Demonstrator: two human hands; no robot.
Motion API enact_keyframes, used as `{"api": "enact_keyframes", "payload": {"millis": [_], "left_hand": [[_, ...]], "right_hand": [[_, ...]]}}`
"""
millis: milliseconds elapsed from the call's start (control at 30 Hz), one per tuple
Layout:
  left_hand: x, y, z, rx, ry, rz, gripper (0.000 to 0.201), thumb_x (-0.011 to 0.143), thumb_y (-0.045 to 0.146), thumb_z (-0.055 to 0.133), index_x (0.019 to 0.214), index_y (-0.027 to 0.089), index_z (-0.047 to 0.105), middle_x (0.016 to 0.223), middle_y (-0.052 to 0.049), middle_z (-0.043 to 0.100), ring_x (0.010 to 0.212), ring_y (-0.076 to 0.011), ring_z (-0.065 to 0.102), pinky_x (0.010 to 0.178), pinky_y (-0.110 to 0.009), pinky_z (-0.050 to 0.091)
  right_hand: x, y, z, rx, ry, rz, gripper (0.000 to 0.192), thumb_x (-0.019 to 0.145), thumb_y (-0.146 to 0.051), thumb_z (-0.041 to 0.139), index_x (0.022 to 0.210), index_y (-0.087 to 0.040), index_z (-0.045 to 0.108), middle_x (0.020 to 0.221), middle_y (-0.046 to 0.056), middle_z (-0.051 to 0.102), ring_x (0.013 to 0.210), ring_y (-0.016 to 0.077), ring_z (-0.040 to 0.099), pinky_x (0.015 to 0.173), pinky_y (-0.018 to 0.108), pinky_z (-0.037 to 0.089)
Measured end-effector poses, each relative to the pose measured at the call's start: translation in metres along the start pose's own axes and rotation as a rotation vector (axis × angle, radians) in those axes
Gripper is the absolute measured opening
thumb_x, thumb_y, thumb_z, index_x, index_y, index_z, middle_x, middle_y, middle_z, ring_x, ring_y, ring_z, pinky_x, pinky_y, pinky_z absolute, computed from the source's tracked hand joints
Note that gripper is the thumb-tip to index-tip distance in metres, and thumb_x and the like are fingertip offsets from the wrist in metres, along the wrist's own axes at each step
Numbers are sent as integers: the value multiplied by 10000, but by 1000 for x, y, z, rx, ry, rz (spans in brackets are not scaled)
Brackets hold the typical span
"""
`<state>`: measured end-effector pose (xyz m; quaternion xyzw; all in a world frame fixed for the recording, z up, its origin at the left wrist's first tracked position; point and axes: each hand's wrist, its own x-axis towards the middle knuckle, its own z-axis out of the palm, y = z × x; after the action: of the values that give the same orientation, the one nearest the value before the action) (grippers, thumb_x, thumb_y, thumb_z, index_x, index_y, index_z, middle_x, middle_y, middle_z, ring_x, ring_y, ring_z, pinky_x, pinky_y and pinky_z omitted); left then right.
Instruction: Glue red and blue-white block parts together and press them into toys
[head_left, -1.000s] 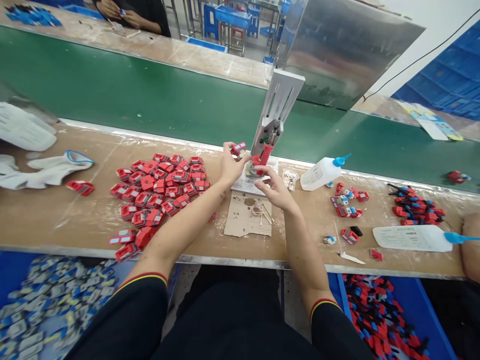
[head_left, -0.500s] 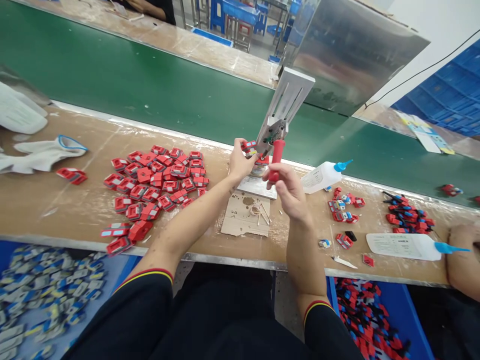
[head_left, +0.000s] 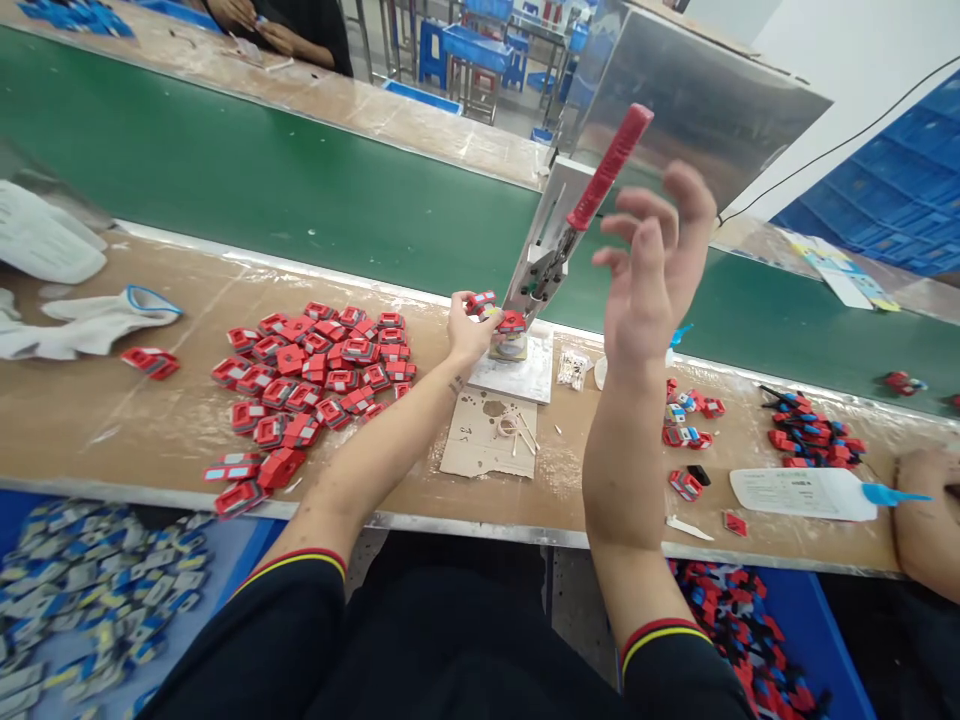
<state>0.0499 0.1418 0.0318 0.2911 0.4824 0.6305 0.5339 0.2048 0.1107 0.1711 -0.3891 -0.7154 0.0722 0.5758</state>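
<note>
My left hand [head_left: 466, 335] pinches a small red toy car [head_left: 478, 301] beside the base of a metal hand press [head_left: 541, 250]. A second red car [head_left: 512, 322] sits in the press fixture on its steel base plate [head_left: 523, 376]. The press's red-gripped lever [head_left: 609, 166] stands raised, pointing up and right. My right hand [head_left: 654, 262] is lifted just right of that lever, fingers spread, holding nothing. A heap of several red toy cars [head_left: 315, 370] lies left of my left hand.
A cardboard scrap [head_left: 489, 437] lies in front of the press. Glue bottles [head_left: 810, 493] and small groups of red parts [head_left: 814, 433] lie to the right, with another person's arm [head_left: 922, 510] at the edge. White gloves [head_left: 90, 320] lie far left. Beyond runs a green conveyor [head_left: 300, 190].
My right hand swung the red lever from down at the fixture to fully raised, then let go and opened. My left hand stayed at the press with its car.
</note>
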Motion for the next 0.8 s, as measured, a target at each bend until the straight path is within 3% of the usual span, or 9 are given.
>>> {"api": "enact_keyframes", "payload": {"millis": [100,200,333,400,467,533,633,700,800], "left_hand": [[3,0,-2,-66,55,-83,511,784,24,829,1119,241,510,1167,-72,657,853,-163,742,676,-316,693],[7,4,-6,-132,139,-163,534,806,30,840,1146,259,498,1151,-61,697,865,-166,762,677,-295,693],[3,15,-23,-239,235,-222,527,852,50,824,1199,271,496,1066,-22,737,817,-151,780,714,-295,695],[-8,21,-37,-290,207,-234,453,882,71,808,1175,255,515,1002,-15,752,800,-147,780,727,-285,692],[-25,25,-52,-325,107,-246,353,900,110,805,1106,235,548,978,-17,763,797,-140,777,715,-257,677],[-46,27,-65,-351,-34,-249,325,882,181,845,1061,226,577,981,-11,772,778,-129,770,684,-232,657],[-77,27,-75,-388,-227,-215,454,779,301,949,1071,237,607,959,19,776,698,-106,741,629,-204,625],[-91,28,-76,-406,-309,-174,562,699,358,1003,1097,244,622,988,18,786,685,-101,732,594,-188,601],[-101,30,-71,-395,-367,-74,644,633,365,1038,1122,258,633,1079,0,797,762,-121,755,643,-200,611]], "right_hand": [[-63,14,2,22,76,21,339,1070,-540,533,1234,-268,650,1118,73,712,988,186,721,724,307,619],[-103,28,15,31,-2,252,179,1005,-392,601,980,-229,670,920,31,711,810,157,677,660,292,557],[-126,31,34,70,-150,464,169,907,-363,660,975,-209,681,967,53,751,838,169,686,675,296,544],[-132,25,42,113,-189,489,237,884,-380,704,1046,-209,681,1066,77,762,891,179,701,685,302,553],[-136,14,48,171,-199,486,354,860,-391,760,1154,-219,662,1181,96,758,960,187,718,709,307,579],[-139,1,52,227,-201,451,448,847,-387,805,1236,-240,641,1241,95,755,1003,189,737,736,312,611],[-142,-20,53,236,-186,306,371,870,-349,829,1198,-263,677,1148,55,785,971,181,760,744,311,648],[-145,-32,50,178,-124,129,294,893,-280,824,1162,-272,707,1067,37,798,939,180,772,739,312,666],[-150,-42,46,46,9,-186,360,930,-150,760,1255,-292,702,1052,46,813,942,198,797,768,348,700]]}}
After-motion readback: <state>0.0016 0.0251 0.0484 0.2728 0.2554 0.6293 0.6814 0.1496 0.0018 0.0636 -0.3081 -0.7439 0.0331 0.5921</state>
